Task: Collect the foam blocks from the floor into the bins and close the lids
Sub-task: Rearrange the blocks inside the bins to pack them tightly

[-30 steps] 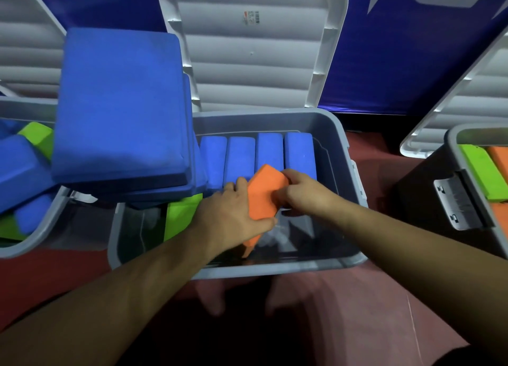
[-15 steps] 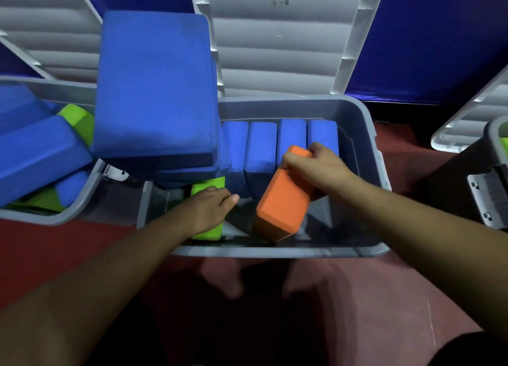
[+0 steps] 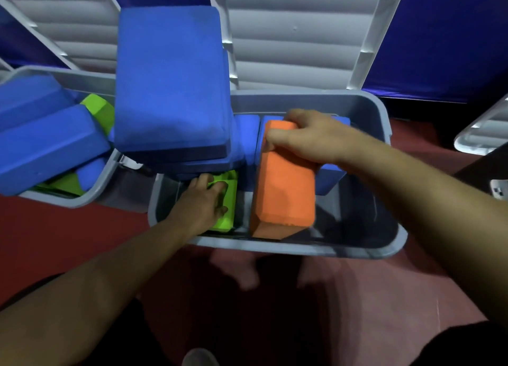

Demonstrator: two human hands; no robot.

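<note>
The orange block (image 3: 283,184) is standing tilted inside the middle bin (image 3: 390,242), with its near end low by the near wall and its far end leaning up against the blue blocks (image 3: 330,173) that are lining the far side. The right hand (image 3: 308,137) is gripping the far top end of this block, fingers over the edge and thumb on the left face. To the left in the same bin, the green block (image 3: 226,200) is lying under the left hand (image 3: 203,200), which is closing around it with fingers curled over its top. A stack of large blue blocks (image 3: 170,82) is sitting across the left rim of the middle bin and hanging partly over the green block. The white lid (image 3: 297,35) is standing open behind the bin. On the left, another bin (image 3: 68,200) is holding blue and green blocks piled high. At the far right, the edge of a third lid (image 3: 483,137) is showing. The floor (image 3: 55,228) is red.
</note>
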